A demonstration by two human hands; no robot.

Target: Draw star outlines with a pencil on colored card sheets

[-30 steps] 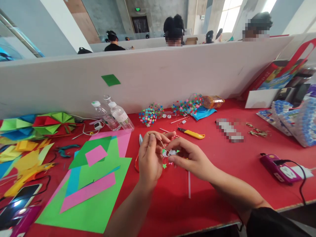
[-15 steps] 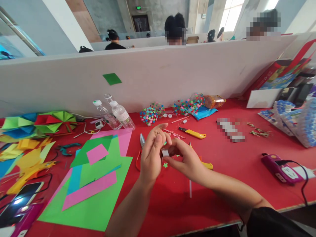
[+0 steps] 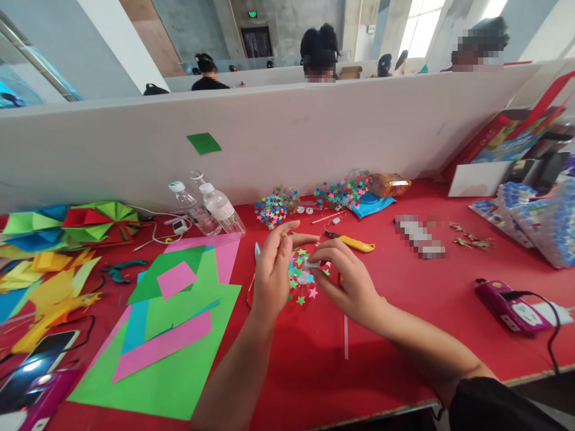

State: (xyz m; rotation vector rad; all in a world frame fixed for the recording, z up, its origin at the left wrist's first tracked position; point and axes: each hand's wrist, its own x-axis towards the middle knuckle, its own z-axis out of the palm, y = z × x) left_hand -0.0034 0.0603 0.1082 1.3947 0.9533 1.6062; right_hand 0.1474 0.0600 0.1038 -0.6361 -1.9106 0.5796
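Green, pink and blue stars make a loose round cluster, which shows between the two hands of the person, above or on the red desk; whether it touches the desk, one cannot tell. The right hand is closed with the thumb and the fingers on a small white piece, just over the stars. The left hand is raised beside the cluster with its fingers bent, and it cannot be told if something is held inside it. Partly hidden behind this hand lie scissors with red handle. Beyond the right hand is a yellow cutter, and near its wrist lies a thin pale stick. To the left there are overlapping sheets of coloured paper. Farther back, two plastic bottles stand close to another starry ball.
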